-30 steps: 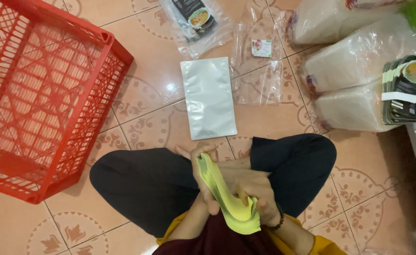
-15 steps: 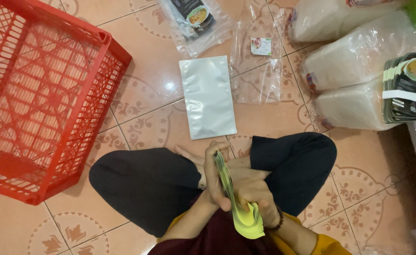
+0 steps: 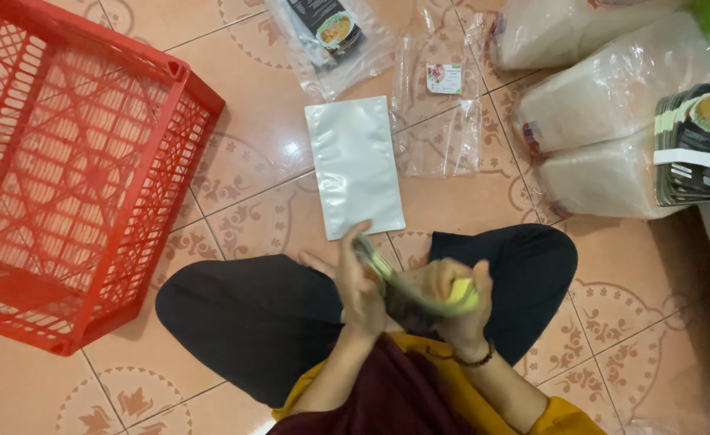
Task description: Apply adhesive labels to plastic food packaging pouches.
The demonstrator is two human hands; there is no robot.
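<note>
Seated cross-legged on the tiled floor, the person holds a stack of yellow-green sheets (image 3: 407,286) above the lap with both hands: the left hand (image 3: 361,283) presses against its near end, and the right hand (image 3: 460,300) is closed around its far end. The stack is motion-blurred. A silver foil pouch (image 3: 353,167) lies on the floor just ahead, and a red plastic crate (image 3: 73,169) stands to the left.
</note>
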